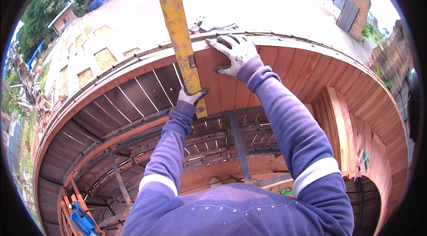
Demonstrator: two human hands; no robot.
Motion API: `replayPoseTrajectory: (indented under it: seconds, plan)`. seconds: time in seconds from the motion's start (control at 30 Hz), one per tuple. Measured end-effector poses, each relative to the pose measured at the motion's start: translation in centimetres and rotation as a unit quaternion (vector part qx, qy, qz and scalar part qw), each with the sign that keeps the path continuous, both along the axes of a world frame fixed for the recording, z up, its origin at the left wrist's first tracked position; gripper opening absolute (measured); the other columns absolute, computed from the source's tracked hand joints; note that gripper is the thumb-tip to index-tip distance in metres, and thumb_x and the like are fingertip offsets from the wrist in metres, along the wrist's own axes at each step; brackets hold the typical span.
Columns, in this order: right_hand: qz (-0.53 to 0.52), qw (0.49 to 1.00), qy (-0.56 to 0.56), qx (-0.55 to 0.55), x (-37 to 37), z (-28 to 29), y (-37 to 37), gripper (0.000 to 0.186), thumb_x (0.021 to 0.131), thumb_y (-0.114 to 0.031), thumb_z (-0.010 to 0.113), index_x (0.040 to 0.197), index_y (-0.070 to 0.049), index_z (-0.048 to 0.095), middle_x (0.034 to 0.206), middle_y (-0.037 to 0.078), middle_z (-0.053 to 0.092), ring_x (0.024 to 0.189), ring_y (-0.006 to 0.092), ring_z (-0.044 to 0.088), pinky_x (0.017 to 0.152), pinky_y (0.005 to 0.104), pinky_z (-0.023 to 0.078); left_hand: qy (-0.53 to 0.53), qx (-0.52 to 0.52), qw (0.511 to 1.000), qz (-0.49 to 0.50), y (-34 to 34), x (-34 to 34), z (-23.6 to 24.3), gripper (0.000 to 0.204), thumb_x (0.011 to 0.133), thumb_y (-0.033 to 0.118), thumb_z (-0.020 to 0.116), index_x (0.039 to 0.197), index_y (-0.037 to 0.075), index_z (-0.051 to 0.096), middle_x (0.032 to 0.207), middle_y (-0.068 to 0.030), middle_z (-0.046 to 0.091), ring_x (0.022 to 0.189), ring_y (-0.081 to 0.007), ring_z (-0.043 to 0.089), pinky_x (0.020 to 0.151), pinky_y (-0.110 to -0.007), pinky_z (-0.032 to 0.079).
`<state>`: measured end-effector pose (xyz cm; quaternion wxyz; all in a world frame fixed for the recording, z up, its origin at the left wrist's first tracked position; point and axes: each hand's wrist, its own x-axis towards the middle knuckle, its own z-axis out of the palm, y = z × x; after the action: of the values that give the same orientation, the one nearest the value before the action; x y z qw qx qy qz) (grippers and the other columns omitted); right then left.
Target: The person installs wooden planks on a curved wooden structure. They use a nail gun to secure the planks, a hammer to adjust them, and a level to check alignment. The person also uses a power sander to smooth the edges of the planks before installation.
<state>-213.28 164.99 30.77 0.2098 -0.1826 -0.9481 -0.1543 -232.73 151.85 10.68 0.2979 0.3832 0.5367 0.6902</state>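
Note:
A long yellow spirit level (178, 31), scuffed and dirty, stands across the curved row of boards, its top running out of view. My left hand (193, 97), in a white and grey work glove, is closed round its lower part. Beside the level, my gloved right hand (235, 55) rests on the reddish wooden boards (222, 84) near their outer edge. Its fingers are apart, the fingertips reaching toward the rim. The level lies along the line where the reddish boards meet the dark boards (138, 93), which have gaps between them.
Below the boards is a dark frame with an upright post (240, 147). A stack of planks (336, 124) leans at the right. A blue tool (82, 220) sits at the lower left. Beyond the rim lie paved ground (267, 4) and a parked motorcycle (213, 25).

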Motion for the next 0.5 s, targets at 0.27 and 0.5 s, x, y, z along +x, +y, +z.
replayPoseTrajectory:
  seconds: [0.27, 0.5]
  plan:
    - [-0.023, 1.000, -0.002, 0.011, 0.1, -0.6, 0.5, 0.083, 0.080, -0.062, 0.065, 0.150, -0.036, 0.028, 0.145, 0.006, 0.042, 0.137, 0.0261, 0.034, 0.114, 0.0449, 0.024, -0.008, -0.013, 1.000, 0.005, 0.2, 0.7, -0.1, 0.033, 0.077, -0.007, 0.071, 0.108, -0.002, 0.062, 0.098, -0.0085, 0.069, 0.083, -0.0178, 0.069, 0.078, -0.030, 0.057]
    - [0.001, 0.999, 0.019, 0.040, 0.2, -1.3, 1.2, 0.087, 0.075, -0.059, 0.071, 0.148, -0.036, 0.032, 0.142, 0.007, 0.045, 0.134, 0.0270, 0.040, 0.113, 0.0459, 0.027, 0.005, -0.031, 0.999, 0.029, 0.1, 0.8, 0.3, 0.029, 0.076, -0.004, 0.073, 0.103, -0.003, 0.062, 0.095, -0.0082, 0.069, 0.078, -0.0154, 0.067, 0.073, -0.028, 0.056]
